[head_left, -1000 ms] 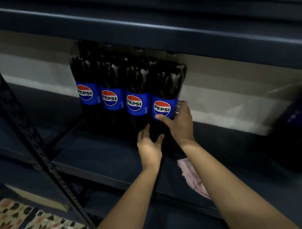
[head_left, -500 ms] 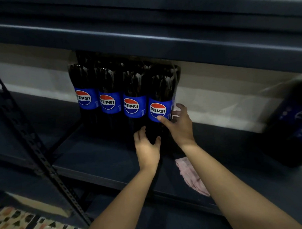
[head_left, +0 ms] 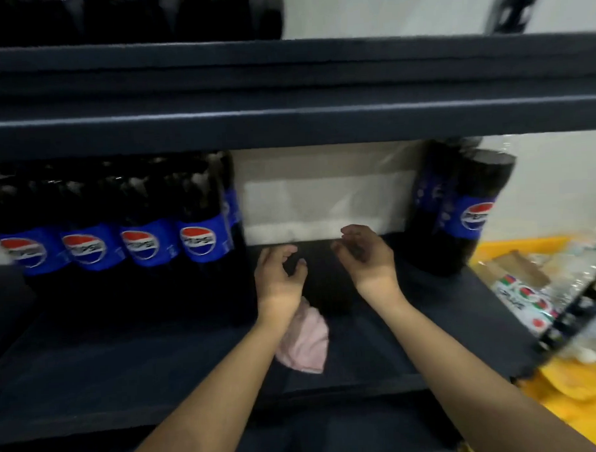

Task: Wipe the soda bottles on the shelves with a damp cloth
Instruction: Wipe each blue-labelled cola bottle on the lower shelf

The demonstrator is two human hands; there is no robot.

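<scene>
A row of four dark plastic Pepsi bottles with blue labels [head_left: 121, 245] stands upright on the left of the dark blue metal shelf [head_left: 428, 329], their labels facing the near edge. A blue label edge of a fifth bottle [head_left: 233, 207] shows just behind the rightmost of the four; how many more stand behind cannot be told. On the far right of the same shelf stands a second group of dark Pepsi bottles [head_left: 465, 213], two of them visible, one with its round logo facing right; they look wrapped in clear film, though the blur makes this uncertain.

Between the two groups the shelf is bare, and both hands hover over that gap, well apart from the bottles on either side. The left hand [head_left: 278, 274] has its fingers loosely curled with the thumb spread, holding nothing. The right hand [head_left: 365, 254] is turned palm inward, its fingers gently bent and relaxed, also holding nothing.

One crumpled pale pink cloth [head_left: 304, 344] lies on the shelf near its front edge, partly hidden beneath the left wrist and forearm; neither hand grips it.

Above, a second dark shelf beam [head_left: 320, 123] spans the view, with more dark bottles [head_left: 130, 18] standing on the upper level at the left. At the far right, beyond the shelf, lie yellow material [head_left: 583, 395] and clear-wrapped packages [head_left: 528, 295].
</scene>
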